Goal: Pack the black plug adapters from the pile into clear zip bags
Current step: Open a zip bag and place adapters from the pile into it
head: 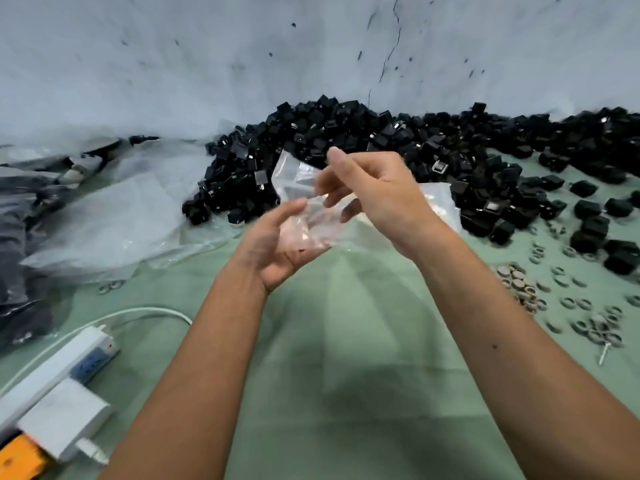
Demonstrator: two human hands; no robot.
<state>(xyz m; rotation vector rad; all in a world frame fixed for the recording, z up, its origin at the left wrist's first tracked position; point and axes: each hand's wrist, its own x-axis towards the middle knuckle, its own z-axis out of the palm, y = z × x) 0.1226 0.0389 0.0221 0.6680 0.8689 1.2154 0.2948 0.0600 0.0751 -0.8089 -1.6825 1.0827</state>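
Note:
A big pile of black plug adapters (398, 157) lies along the wall at the back of the green table (346, 358), spreading to the right. Both hands hold one clear zip bag (294, 181) above the table, in front of the pile. My left hand (273, 244) holds its lower part, palm up with the fingers curled under the plastic. My right hand (374, 195) pinches the bag's upper edge between thumb and fingers. The bag looks empty. A stack of clear bags (440, 202) lies behind my right wrist.
Crumpled clear plastic sheets (114, 220) cover the left side. A white power strip (65, 368) with its cable and an orange object (20, 459) sit at the lower left. Several small metal rings (568, 306) and loose adapters (588, 230) are scattered at the right.

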